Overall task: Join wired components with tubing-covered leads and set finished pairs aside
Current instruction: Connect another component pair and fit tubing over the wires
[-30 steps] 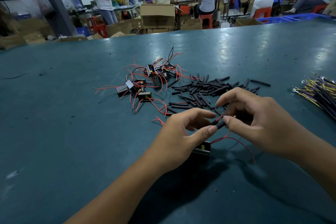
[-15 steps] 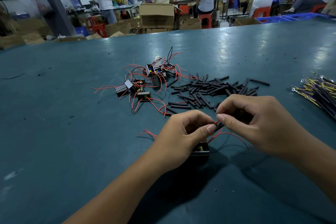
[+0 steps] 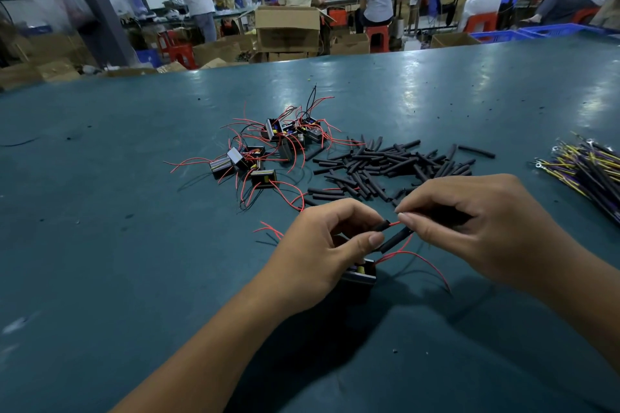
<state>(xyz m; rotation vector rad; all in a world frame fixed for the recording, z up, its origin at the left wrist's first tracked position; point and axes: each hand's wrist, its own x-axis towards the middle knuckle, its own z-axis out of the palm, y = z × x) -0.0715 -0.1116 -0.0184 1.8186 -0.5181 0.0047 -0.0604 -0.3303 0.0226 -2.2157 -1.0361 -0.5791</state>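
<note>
a black tube (image 3: pixel 382 227) is pinched by the curled fingers of the left hand (image 3: pixel 318 255), with a component (image 3: pixel 360 273) tucked beneath it on the table (image 3: pixel 100 211). a red lead (image 3: pixel 395 223) is pinched by the right hand (image 3: pixel 469 228) at the tube's mouth; a second tube (image 3: pixel 396 241) lies just below. spare tubes (image 3: pixel 385 164) and components (image 3: pixel 268 151) are piled beyond

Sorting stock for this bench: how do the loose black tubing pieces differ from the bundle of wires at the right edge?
The black tubing pieces are plain black, short and stubby; the wire bundle mixes yellow, purple and black strands that run longer. The tubing pieces lie scattered at all angles mid-table; the wires lie packed roughly parallel. Some wires end in small metal ring terminals; the tubing pieces show none. Both rest on the green table.
</note>
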